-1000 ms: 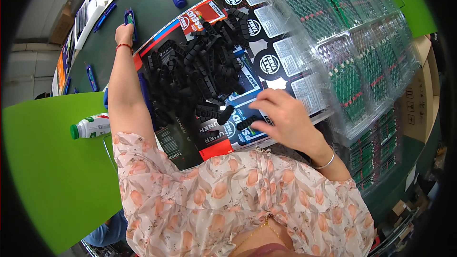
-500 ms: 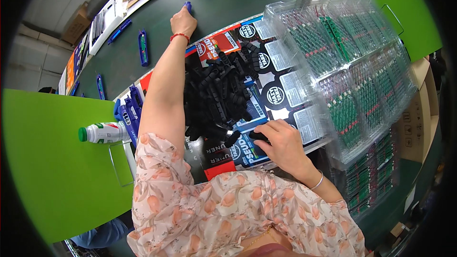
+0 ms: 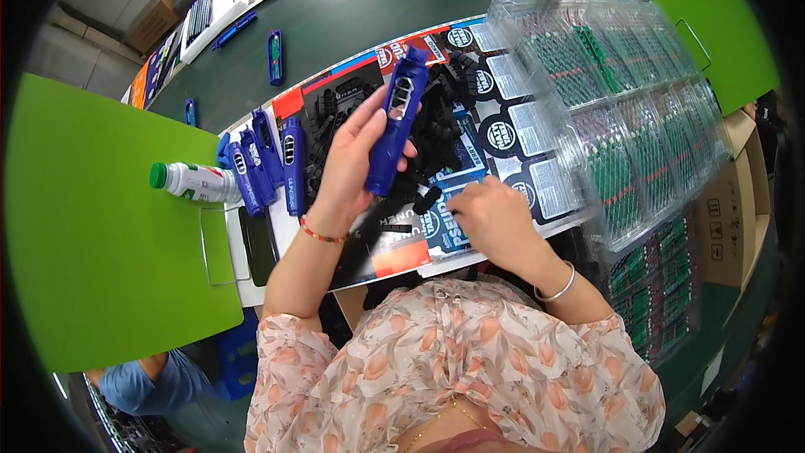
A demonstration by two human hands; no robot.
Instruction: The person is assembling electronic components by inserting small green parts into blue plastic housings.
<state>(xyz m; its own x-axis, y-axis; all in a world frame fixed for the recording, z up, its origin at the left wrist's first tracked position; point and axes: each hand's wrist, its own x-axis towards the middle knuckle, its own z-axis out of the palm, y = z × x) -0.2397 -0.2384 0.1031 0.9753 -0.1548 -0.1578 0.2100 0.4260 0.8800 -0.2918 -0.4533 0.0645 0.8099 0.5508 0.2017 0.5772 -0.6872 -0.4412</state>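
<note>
My left hand (image 3: 356, 147) is closed around a dark blue plastic casing (image 3: 398, 117) with an oval slotted window, held tilted over a pile of small black ribbed parts (image 3: 440, 130). My right hand (image 3: 495, 218) is low over the printed sheets (image 3: 394, 256), fingers curled together; what they hold, if anything, is hidden. Close to its fingertips lies a black part (image 3: 428, 201). Several more blue casings (image 3: 292, 166) lie to the left of my left hand.
Clear plastic trays (image 3: 604, 59) of green circuit boards stand at right. A white bottle with green cap (image 3: 193, 182) lies by a green panel (image 3: 109, 226) at left. Blue casings (image 3: 275, 59) lie on the dark green table (image 3: 352, 17). A person's blue sleeve (image 3: 155, 382) shows lower left.
My left hand has come back from the far table toward me, bringing the blue casing over the black parts. My right hand stays near the front edge, its fingers now more curled. The view has shifted.
</note>
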